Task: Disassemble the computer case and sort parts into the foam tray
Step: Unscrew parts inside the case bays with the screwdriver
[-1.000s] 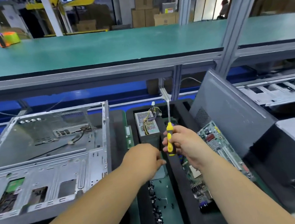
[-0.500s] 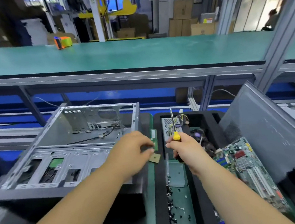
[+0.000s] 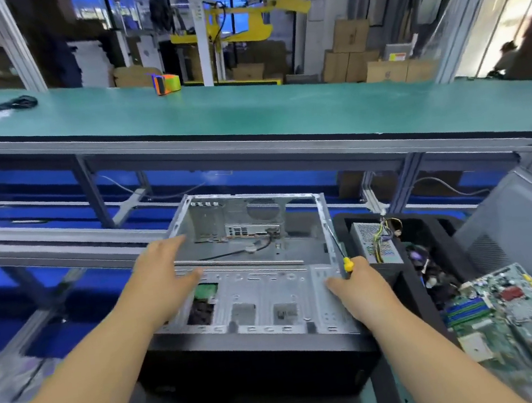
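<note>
**One case, two hands, one screwdriver**

One open metal case (image 3: 253, 270) is seen lying on its side at the centre of the bench, its black front panel turned toward the viewer. Its left rim is touched by the left hand (image 3: 162, 271), whose fingers are held straight and spread, nothing being grasped. The right hand (image 3: 359, 287) is laid at the case's right edge; one screwdriver (image 3: 343, 255) with a yellow handle is clasped in it, the shaft pointing up and away along the case wall, while its index finger is stretched onto the metal.

Just right of the case, one black foam tray (image 3: 412, 287) is placed. One power supply (image 3: 375, 244), with a bundle of coloured wires on top, is seen in the tray's far compartment. One green motherboard (image 3: 520, 320) is laid at the tray's right side, and one grey side panel (image 3: 521, 220) is propped, tilted, behind it.

On the upper green shelf (image 3: 280, 112), one roll of orange and yellow tape (image 3: 166, 83) and one dark object, too blurred to be identified, are seen.
</note>
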A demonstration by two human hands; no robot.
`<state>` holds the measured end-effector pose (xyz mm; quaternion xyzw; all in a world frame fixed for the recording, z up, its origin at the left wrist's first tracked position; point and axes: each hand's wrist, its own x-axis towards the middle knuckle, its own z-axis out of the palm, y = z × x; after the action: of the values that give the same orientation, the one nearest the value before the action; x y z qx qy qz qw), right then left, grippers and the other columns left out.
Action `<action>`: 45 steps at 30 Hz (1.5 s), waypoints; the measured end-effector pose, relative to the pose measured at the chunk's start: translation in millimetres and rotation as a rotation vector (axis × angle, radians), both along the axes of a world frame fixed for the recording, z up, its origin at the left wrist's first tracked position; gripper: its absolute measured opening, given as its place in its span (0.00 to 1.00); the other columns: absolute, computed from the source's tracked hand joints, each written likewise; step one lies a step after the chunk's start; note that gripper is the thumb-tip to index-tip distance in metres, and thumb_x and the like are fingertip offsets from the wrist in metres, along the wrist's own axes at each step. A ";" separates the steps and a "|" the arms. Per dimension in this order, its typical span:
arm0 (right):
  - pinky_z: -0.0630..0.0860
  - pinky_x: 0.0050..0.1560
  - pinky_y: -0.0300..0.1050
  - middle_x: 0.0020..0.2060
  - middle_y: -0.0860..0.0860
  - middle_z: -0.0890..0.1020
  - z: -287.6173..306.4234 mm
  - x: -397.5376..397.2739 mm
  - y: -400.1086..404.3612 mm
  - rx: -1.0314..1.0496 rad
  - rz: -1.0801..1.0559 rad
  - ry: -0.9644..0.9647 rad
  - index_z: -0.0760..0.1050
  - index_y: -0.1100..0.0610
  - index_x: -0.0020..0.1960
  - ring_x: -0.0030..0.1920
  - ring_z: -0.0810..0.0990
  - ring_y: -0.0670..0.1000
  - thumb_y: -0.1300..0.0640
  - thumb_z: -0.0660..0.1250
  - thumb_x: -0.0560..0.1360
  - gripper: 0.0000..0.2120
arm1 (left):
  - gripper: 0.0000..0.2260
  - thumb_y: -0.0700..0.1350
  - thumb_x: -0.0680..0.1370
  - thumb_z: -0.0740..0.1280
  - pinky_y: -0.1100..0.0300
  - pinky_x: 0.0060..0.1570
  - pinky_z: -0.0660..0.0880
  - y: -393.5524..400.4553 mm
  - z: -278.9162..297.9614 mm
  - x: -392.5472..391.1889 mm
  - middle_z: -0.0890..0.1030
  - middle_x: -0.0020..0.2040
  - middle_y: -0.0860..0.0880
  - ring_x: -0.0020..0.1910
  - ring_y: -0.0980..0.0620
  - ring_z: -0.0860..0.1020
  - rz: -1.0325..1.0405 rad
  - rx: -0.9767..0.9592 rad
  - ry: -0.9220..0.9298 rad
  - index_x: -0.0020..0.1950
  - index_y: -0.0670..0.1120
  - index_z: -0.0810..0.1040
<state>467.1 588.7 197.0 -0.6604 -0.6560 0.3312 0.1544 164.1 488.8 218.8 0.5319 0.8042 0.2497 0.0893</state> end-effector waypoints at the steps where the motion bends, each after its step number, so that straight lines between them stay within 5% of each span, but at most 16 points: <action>1: 0.71 0.44 0.49 0.51 0.56 0.78 0.1 -3.8 -1.5 0.018 -0.012 -0.036 0.67 0.58 0.58 0.50 0.78 0.59 0.47 0.67 0.77 0.18 | 0.30 0.56 0.74 0.71 0.49 0.65 0.67 -2.6 -2.5 -14.8 0.70 0.68 0.47 0.67 0.44 0.68 0.043 -0.033 0.009 0.74 0.52 0.65; 5: 0.71 0.42 0.49 0.47 0.55 0.79 -3.8 -15.3 -7.5 0.085 -0.110 -0.098 0.67 0.55 0.55 0.47 0.78 0.60 0.49 0.63 0.80 0.11 | 0.41 0.60 0.74 0.69 0.48 0.63 0.68 -8.6 -18.2 -53.2 0.66 0.73 0.44 0.69 0.42 0.68 0.153 -0.243 -0.185 0.79 0.49 0.52; 10: 0.64 0.31 0.47 0.35 0.53 0.76 -9.9 -18.5 -11.2 0.164 -0.158 -0.108 0.64 0.52 0.41 0.34 0.73 0.53 0.50 0.62 0.80 0.12 | 0.28 0.55 0.73 0.73 0.54 0.51 0.72 -7.3 -33.2 -60.4 0.79 0.56 0.55 0.53 0.51 0.77 0.072 -0.184 -0.496 0.70 0.56 0.69; 16: 0.64 0.30 0.46 0.35 0.52 0.77 -12.7 -7.6 2.2 0.193 -0.138 -0.125 0.66 0.51 0.42 0.35 0.75 0.52 0.50 0.63 0.80 0.11 | 0.28 0.53 0.68 0.77 0.60 0.41 0.72 -9.0 -38.0 -44.2 0.79 0.51 0.60 0.48 0.57 0.78 0.050 -0.150 -0.419 0.64 0.59 0.68; 21: 0.65 0.33 0.45 0.39 0.50 0.77 -11.2 11.8 19.8 0.173 -0.099 -0.126 0.71 0.53 0.54 0.37 0.74 0.50 0.48 0.63 0.81 0.08 | 0.26 0.53 0.69 0.76 0.57 0.45 0.74 -1.6 -40.4 -23.3 0.81 0.51 0.60 0.49 0.56 0.79 0.061 -0.103 -0.448 0.64 0.59 0.70; 26: 0.71 0.44 0.50 0.55 0.55 0.78 -7.8 20.1 28.8 0.186 -0.102 -0.106 0.66 0.55 0.66 0.49 0.77 0.59 0.49 0.66 0.79 0.19 | 0.28 0.55 0.69 0.75 0.55 0.50 0.75 4.0 -44.6 -11.6 0.80 0.54 0.60 0.51 0.54 0.79 0.112 -0.062 -0.464 0.66 0.58 0.70; 31: 0.65 0.35 0.48 0.46 0.55 0.74 10.9 9.9 33.4 0.340 -0.134 -0.009 0.61 0.52 0.54 0.41 0.75 0.59 0.61 0.64 0.75 0.14 | 0.34 0.53 0.70 0.75 0.55 0.55 0.74 3.3 -42.7 -9.0 0.77 0.60 0.58 0.56 0.52 0.77 0.134 0.013 -0.534 0.72 0.58 0.64; 35: 0.65 0.31 0.45 0.44 0.52 0.75 21.3 -20.0 35.6 0.344 0.054 0.108 0.64 0.49 0.51 0.37 0.74 0.50 0.61 0.63 0.79 0.10 | 0.35 0.47 0.69 0.76 0.54 0.60 0.73 2.4 -40.0 -14.8 0.71 0.68 0.53 0.60 0.51 0.75 0.108 0.053 -0.535 0.73 0.57 0.65; 39: 0.69 0.37 0.40 0.46 0.44 0.80 27.6 -59.2 29.4 0.319 0.144 0.305 0.69 0.46 0.48 0.47 0.78 0.42 0.56 0.69 0.77 0.10 | 0.31 0.45 0.70 0.75 0.54 0.61 0.72 3.8 -41.6 -24.3 0.69 0.69 0.53 0.62 0.53 0.73 0.066 0.042 -0.491 0.70 0.58 0.68; 45: 0.79 0.47 0.50 0.43 0.47 0.84 27.5 -111.0 12.3 0.235 0.166 0.543 0.76 0.47 0.45 0.46 0.83 0.53 0.60 0.72 0.73 0.09 | 0.26 0.47 0.71 0.74 0.61 0.53 0.68 9.4 -43.4 -37.4 0.66 0.66 0.57 0.57 0.58 0.69 -0.024 0.025 -0.389 0.65 0.62 0.69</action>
<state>356.1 600.9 224.5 -0.4695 -0.6764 0.4288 0.3719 126.7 498.2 175.4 0.4843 0.7622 0.3566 0.2394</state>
